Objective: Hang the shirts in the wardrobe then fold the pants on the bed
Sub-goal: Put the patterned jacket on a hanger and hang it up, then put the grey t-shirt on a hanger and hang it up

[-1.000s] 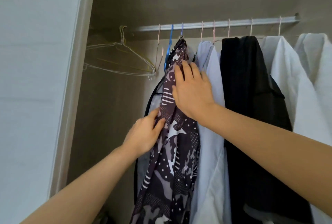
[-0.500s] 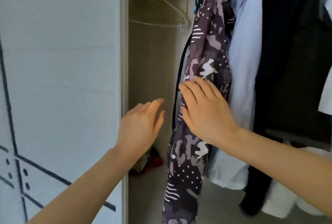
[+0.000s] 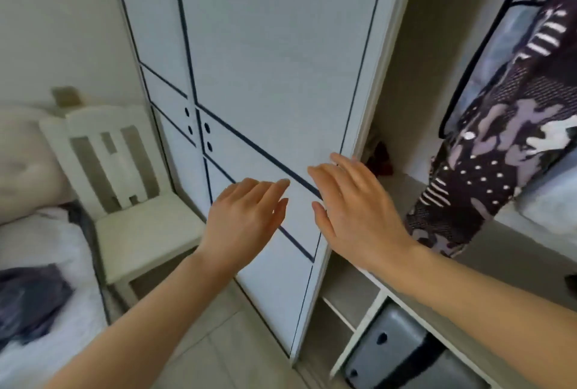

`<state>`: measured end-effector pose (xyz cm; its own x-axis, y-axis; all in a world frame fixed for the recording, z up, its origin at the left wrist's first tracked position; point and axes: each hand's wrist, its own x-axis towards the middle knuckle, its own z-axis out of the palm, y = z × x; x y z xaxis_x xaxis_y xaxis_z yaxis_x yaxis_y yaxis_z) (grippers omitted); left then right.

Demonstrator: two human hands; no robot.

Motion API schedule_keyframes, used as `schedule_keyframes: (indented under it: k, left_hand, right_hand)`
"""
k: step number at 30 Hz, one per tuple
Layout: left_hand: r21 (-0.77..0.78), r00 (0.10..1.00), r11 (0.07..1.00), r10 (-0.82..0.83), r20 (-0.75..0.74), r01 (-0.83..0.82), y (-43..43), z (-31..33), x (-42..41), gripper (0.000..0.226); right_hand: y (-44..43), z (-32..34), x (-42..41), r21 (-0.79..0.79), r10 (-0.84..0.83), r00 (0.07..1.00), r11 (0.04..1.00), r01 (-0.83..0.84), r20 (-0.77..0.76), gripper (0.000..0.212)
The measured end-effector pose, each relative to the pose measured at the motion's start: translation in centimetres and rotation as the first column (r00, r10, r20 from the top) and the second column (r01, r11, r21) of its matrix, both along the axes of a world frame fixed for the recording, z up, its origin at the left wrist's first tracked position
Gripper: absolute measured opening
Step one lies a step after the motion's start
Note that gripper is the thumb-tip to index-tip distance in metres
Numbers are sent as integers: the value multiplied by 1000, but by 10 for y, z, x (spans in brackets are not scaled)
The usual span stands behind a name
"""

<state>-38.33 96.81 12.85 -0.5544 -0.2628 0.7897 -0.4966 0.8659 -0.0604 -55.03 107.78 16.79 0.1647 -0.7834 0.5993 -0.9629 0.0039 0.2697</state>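
Observation:
A dark patterned shirt hangs in the open wardrobe at the right, its hem dangling over the wardrobe's inner shelf. My left hand and my right hand hover side by side in front of the white wardrobe door, fingers straight and holding nothing. My right hand is just left of the shirt and apart from it. A dark garment lies crumpled on the white bed at the lower left.
A white wooden chair stands between the bed and the wardrobe door. A grey suitcase sits in a low wardrobe compartment. Something dark red lies in the back corner of the wardrobe shelf. A pillow rests at the bed's head.
My right hand has let go of the patterned shirt and both hands have dropped away from it. The view has swung down and left, bringing the door, chair and bed into sight.

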Motion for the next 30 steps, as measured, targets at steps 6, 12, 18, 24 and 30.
schedule_keyframes:
  k: [6, 12, 18, 24, 30]
  left_hand:
    - [136, 988, 981, 127, 84, -137, -17, -74, 60, 24]
    - [296, 938, 890, 324, 122, -346, -34, -149, 104, 18]
    - [488, 825, 678, 530, 193, -550, -65, -218, 145, 17]
    - [560, 605, 355, 710, 359, -749, -86, -264, 192, 16]
    - [582, 408, 20, 734, 544, -813, -108, -283, 236, 19]
  right_hand:
    - [-50, -82, 32, 151, 158, 982, 973, -172, 102, 44]
    - [-101, -156, 72, 265, 235, 935, 915, -305, 264, 40]
    - [-167, -227, 119, 419, 226, 886, 815, -399, 405, 37]
    - [-232, -291, 157, 661, 228, 898, 613, -432, 376, 31]
    - [-301, -317, 191, 770, 329, 895, 470, -431, 300, 30]
